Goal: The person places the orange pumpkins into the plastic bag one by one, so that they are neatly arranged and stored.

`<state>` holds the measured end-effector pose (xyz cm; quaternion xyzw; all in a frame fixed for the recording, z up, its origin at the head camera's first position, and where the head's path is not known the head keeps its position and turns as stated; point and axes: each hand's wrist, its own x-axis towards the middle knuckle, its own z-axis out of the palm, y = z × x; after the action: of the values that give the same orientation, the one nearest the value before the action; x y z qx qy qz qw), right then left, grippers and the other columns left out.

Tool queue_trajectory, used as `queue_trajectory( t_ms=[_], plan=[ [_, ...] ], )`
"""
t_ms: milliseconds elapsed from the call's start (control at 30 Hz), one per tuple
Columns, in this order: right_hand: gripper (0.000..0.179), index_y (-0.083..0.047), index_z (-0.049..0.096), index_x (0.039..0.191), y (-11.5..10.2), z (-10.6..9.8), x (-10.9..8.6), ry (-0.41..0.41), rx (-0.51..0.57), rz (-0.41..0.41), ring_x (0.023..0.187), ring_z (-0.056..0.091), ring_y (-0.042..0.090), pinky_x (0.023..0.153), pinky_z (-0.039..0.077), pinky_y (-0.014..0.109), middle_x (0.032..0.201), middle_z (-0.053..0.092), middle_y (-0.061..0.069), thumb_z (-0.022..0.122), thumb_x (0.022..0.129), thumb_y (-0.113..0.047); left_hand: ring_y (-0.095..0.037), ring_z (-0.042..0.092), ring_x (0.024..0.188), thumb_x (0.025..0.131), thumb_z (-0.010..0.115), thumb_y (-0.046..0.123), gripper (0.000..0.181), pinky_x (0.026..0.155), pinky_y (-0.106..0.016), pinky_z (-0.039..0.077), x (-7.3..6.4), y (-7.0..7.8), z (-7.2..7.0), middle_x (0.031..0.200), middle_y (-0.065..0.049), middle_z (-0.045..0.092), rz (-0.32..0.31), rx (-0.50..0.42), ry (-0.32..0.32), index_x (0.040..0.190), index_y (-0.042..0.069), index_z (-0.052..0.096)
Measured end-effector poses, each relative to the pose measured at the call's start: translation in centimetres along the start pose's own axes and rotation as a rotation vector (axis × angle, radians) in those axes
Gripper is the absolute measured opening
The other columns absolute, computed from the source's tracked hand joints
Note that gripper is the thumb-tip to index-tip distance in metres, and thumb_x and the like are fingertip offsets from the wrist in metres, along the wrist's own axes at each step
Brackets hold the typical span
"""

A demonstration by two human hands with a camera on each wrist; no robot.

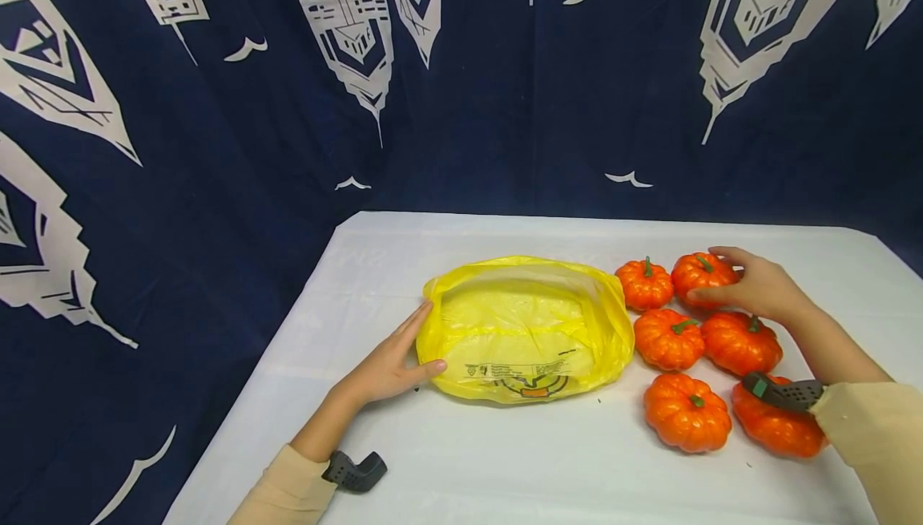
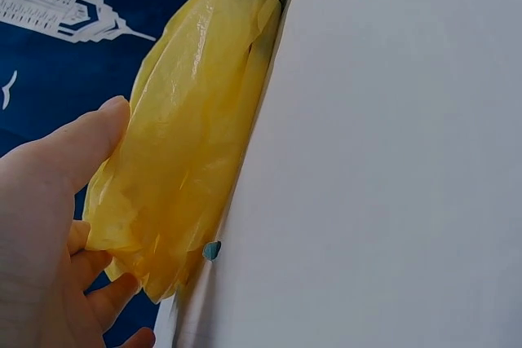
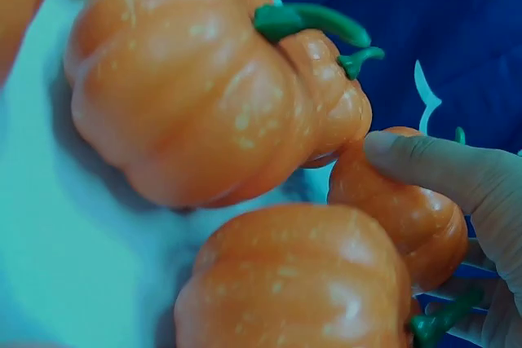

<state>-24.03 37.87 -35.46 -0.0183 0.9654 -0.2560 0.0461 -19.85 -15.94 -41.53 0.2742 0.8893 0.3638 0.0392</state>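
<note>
A yellow plastic bag [image 1: 534, 385] lies on the table with its mouth spread wide, facing up. At its left side, my left hand [image 1: 385, 365] touches it with fairly straight fingers, the thumb by the front edge; the left wrist view has the bag [image 2: 188, 120] beside that thumb. My right hand [image 1: 764, 288] holds the far right orange pumpkin [image 1: 698, 272], thumb on the near side and fingers behind. In the right wrist view the thumb lies on this pumpkin [image 3: 400, 209]; the other fingers are partly hidden.
More orange pumpkins with green stems stand right of the bag: one at the far left [image 1: 645, 284], two in the middle row [image 1: 667, 341], two in front [image 1: 687, 413]. The right forearm passes over the front right one. A dark blue printed cloth [image 1: 505, 108] hangs behind the white table [image 1: 505, 461].
</note>
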Motion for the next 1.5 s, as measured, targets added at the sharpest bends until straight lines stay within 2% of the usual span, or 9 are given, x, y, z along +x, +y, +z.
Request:
queue_trajectory(
  t_ms=[500, 867, 1200, 1500],
  plan=[
    [0.096, 0.005, 0.025, 0.149, -3.1, -0.3, -0.2, 0.100, 0.066, -0.047, 0.120, 0.036, 0.057, 0.089, 0.040, 0.071, 0.135, 0.037, 0.039, 0.073, 0.085, -0.048, -0.028, 0.014, 0.147, 0.092, 0.066, 0.043, 0.092, 0.116, -0.050, 0.018, -0.1, 0.1, 0.0, 0.162, -0.006, 0.010, -0.001, 0.007, 0.007, 0.158, 0.011, 0.011],
    [0.095, 0.001, 0.025, 0.151, -5.9, 0.1, -0.2, 0.077, 0.128, -0.094, 0.123, 0.036, 0.055, 0.091, 0.040, 0.070, 0.138, 0.038, 0.035, 0.074, 0.085, -0.046, -0.024, 0.013, 0.147, 0.092, 0.066, 0.044, 0.092, 0.116, -0.049, 0.018, 0.0, -0.2, 0.0, 0.162, -0.003, 0.010, -0.008, 0.004, -0.002, 0.158, 0.012, 0.011],
    [0.092, -0.004, 0.027, 0.152, -8.4, 0.8, -0.4, 0.036, 0.180, -0.130, 0.125, 0.037, 0.052, 0.092, 0.042, 0.067, 0.139, 0.040, 0.031, 0.075, 0.084, -0.045, -0.025, 0.014, 0.147, 0.092, 0.066, 0.044, 0.092, 0.116, -0.049, 0.019, 0.1, -0.3, 0.1, 0.162, -0.005, 0.010, -0.002, 0.005, -0.008, 0.158, 0.011, 0.011],
    [0.088, -0.005, 0.033, 0.150, -11.1, 1.4, -0.8, 0.036, 0.218, -0.228, 0.123, 0.042, 0.047, 0.092, 0.045, 0.063, 0.139, 0.043, 0.027, 0.078, 0.083, -0.040, -0.025, 0.014, 0.146, 0.091, 0.066, 0.044, 0.092, 0.116, -0.050, 0.019, 0.0, -0.5, 0.1, 0.162, -0.005, 0.010, -0.013, -0.003, -0.008, 0.158, 0.012, 0.011]
  ],
)
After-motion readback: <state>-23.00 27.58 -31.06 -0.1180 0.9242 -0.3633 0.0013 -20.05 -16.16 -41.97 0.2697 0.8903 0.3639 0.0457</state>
